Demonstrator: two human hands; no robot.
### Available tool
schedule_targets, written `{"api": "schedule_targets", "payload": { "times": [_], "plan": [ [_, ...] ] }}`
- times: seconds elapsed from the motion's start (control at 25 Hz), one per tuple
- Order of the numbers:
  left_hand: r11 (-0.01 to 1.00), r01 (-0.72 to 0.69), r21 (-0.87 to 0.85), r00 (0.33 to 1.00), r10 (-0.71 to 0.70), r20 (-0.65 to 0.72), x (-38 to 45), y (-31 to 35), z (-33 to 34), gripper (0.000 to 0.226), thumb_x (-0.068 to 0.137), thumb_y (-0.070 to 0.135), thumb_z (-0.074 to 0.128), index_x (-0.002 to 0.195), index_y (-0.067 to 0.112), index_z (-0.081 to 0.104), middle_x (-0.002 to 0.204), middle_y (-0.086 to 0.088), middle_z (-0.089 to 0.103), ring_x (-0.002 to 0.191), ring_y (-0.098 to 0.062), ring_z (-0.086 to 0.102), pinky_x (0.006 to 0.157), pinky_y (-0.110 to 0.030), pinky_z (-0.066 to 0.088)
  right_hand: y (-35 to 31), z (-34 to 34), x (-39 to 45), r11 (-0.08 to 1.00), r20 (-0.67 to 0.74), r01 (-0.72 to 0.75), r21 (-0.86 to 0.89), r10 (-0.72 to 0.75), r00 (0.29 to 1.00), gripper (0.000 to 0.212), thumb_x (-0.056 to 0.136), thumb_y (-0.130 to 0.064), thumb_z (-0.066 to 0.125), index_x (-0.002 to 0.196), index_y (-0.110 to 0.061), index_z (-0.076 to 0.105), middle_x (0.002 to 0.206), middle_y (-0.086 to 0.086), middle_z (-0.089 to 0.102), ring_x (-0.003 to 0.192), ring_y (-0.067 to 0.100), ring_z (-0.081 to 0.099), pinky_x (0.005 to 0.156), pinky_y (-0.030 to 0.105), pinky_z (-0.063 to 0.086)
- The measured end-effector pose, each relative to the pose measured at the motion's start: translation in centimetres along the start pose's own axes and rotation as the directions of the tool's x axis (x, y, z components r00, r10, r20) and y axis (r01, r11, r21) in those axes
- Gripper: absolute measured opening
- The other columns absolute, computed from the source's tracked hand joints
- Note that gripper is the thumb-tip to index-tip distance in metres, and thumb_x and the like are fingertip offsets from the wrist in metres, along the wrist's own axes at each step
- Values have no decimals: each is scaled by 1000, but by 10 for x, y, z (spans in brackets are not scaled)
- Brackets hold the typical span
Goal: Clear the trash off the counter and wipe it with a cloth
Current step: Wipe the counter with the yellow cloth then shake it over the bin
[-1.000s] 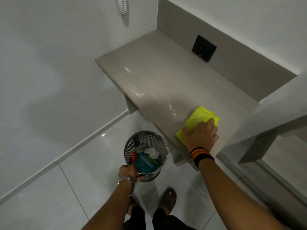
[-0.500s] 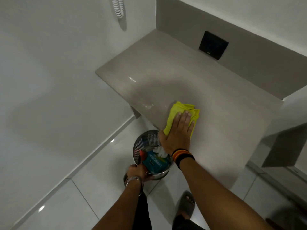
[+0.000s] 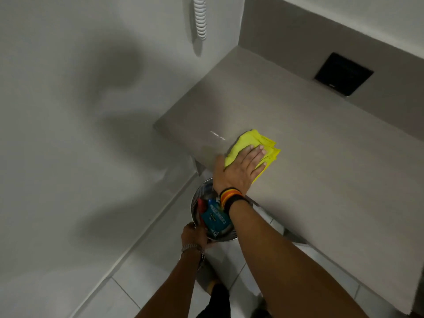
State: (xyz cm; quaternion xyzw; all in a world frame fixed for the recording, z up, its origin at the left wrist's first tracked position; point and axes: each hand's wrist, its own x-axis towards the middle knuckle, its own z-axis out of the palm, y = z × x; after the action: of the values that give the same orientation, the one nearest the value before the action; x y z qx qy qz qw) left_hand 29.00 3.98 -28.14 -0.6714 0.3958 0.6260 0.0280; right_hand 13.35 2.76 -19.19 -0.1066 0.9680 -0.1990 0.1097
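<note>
While the right hand [image 3: 238,171] lay flat with its fingers [image 3: 257,154] spread and extended, it pressed a folded yellow cloth [image 3: 254,143] onto the beige desk [image 3: 321,175]. That cloth sat near the desk's front left corner, its far folds sticking out past the fingertips and its near edge hidden under the palm. A small wet glint [image 3: 218,135] showed on the surface just to the left of the cloth. On the right wrist sat a striped band [image 3: 231,196] of black, orange and yellow.

Below the desk edge, the left hand [image 3: 195,235] was closed on the near rim of a perforated metal bin [image 3: 202,198], which was partly covered by the right forearm. Inside the bin lay the trash: a blue packet [image 3: 214,218] with white lettering, and something red [image 3: 202,206] beside it at the left. A metal bracelet [image 3: 190,246] circled the left wrist.

A dark square wall plate [image 3: 344,76] was set into the grey backsplash [image 3: 286,42] behind the desk, well apart from the cloth. A white coiled cord [image 3: 200,17] hung on the wall at the top. Pale floor tiles [image 3: 128,294] ran beneath the bin, and a strong shadow fell across the left wall. Whether the bin rested on the floor or was lifted could not be told.
</note>
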Motion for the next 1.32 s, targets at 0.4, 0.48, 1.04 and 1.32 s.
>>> {"api": "schedule_targets", "payload": {
  "times": [0.4,0.48,1.04,1.32],
  "plan": [
    [988,13,-154,1000,-9,26,27,25,-38,24,97,13,61,110,-6,65,106,-27,72,80,-46,75,55,-48,65,-50,14,35,779,213,616,116,-625,751,69,95,-44,40,156,-16,25,167,3,12,155,18,2,126,48,0],
    [989,9,-149,1000,-7,9,26,23,-42,25,95,16,63,108,-4,67,104,-27,73,78,-45,75,59,-51,65,-34,10,7,648,271,730,217,-759,592,65,95,-36,42,154,-15,29,166,5,18,155,18,7,125,48,8],
    [982,-39,-183,969,-7,-245,-76,-77,31,26,96,17,59,103,-7,67,85,-19,70,63,-36,71,41,-33,58,155,-42,-86,693,245,491,527,-677,694,58,94,-1,50,148,-19,42,152,5,46,140,21,44,118,36,36],
    [965,144,-221,948,-198,-249,-44,-199,99,36,91,18,61,114,-8,66,113,-31,69,102,-45,68,89,-53,60,305,-18,-137,877,544,147,458,-407,734,43,100,-27,52,143,-24,49,141,3,59,126,18,56,98,21,46]
  ]
}}
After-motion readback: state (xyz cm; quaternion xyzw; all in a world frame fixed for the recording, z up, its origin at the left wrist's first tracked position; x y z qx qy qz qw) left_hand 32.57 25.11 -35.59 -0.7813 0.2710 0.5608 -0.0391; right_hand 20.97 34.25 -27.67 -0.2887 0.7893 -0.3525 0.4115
